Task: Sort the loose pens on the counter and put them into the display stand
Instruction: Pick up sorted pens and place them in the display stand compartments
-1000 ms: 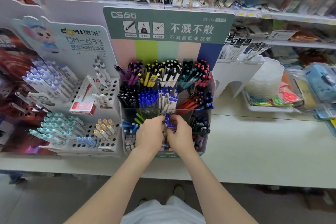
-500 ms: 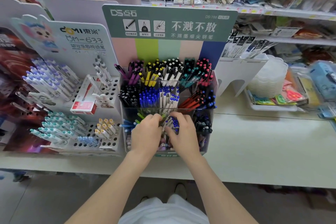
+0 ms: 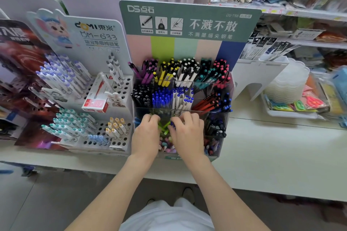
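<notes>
Head view. My left hand point(image 3: 146, 137) and right hand point(image 3: 187, 136) sit side by side, fingers curled down into the front row of the display stand point(image 3: 217, 113). Green pens point(image 3: 163, 127) stand between the 2 hands. I cannot tell whether either hand grips a pen.

bright even light, warped blurry edges

Our left grip point(image 3: 145, 135) and right grip point(image 3: 186, 133) sit side by side in the front row of the display stand point(image 3: 187, 47), which stands on the tabletop point(image 3: 272, 155). Behind the grips, pens point(image 3: 163, 99) fill the higher rows. Just left of the grips stands a second pen rack point(image 3: 101, 131). Well to their right lies a tray point(image 3: 293, 114).
</notes>
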The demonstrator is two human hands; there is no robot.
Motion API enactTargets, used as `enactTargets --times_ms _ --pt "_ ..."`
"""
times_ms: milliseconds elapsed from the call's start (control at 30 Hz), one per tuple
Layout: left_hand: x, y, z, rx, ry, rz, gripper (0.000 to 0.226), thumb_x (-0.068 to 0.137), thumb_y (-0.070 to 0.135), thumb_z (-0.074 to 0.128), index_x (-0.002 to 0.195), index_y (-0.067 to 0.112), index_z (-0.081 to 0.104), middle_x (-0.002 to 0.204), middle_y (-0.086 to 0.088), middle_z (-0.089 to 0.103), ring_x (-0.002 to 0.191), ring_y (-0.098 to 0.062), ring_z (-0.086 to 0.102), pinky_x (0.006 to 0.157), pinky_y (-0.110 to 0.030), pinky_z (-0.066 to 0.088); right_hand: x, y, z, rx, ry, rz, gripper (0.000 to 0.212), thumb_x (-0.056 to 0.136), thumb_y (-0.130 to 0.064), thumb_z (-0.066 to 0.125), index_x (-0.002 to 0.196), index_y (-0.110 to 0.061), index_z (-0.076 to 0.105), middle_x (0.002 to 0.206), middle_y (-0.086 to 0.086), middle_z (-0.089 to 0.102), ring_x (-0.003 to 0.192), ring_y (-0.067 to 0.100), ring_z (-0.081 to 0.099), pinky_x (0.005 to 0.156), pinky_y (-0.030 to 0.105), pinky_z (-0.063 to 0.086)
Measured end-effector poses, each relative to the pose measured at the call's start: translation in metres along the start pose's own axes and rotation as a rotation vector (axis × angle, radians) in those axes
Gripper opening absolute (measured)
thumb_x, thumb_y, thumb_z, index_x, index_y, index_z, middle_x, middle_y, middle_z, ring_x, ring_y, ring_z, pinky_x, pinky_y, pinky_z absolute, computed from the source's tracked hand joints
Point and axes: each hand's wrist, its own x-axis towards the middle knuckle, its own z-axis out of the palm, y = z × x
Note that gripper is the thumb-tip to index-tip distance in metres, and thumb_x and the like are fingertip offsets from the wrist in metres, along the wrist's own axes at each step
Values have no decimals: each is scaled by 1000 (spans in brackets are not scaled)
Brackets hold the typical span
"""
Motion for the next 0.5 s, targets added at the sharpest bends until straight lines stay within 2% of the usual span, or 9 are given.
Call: enactTargets --times_ms 67,133,233,300,333,400,500 --pt "3 -2 -3 -3 38 -22 34 90 4 79 121 10 65 118 -8 58 82 -34 70 64 -44 58 5 -3 6 -13 -10 -66 13 90 -21 79 102 -20 75 91 0 66 88 27 54 72 40 41" --pt "3 -1 -8 11 25 -43 42 87 7 84 122 10 62 120 -9 54 79 -36 70 61 -42 56 9 -9 6 -47 -27 -6 18 85 -13 78 103 -18 74 89 1 68 87 27 56 72 40 40" --pt "-1 -3 -9 37 -55 -10 53 83 10 89 127 12 60 126 -7 49 84 -35 71 64 -39 53 13 -20 -3 -137 -54 199 19 84 -27 74 97 -14 68 89 4 66 87 29 55 74 43 39" --pt "-5 -5 -8 28 -85 15 60 81 20 92 130 13 58 128 -6 47 85 -33 70 64 -39 52 13 -24 -7 -159 -87 259 26 86 -37 71 95 -13 65 89 5 65 88 30 54 74 44 39" --pt "-7 -5 -7 45 -92 22 61 80 27 92 130 14 59 129 -6 47 82 -32 69 62 -39 51 13 -25 -7 -160 -92 253 24 87 -36 70 96 -14 65 88 5 66 89 30 54 74 44 39" --pt "-10 -3 -5 85 -86 27 56 83 38 89 126 16 61 129 -6 48 77 -29 68 57 -36 48 13 -25 -4 -146 -83 181 13 89 -26 70 96 -17 65 88 2 68 91 29 54 74 43 37" --pt "-11 -1 1 74 -60 59 29 92 32 79 115 19 66 125 -5 50 68 -26 67 48 -31 41 10 -25 2 -86 -95 60 7 90 -15 66 95 -21 66 91 -3 70 94 27 54 74 42 37"
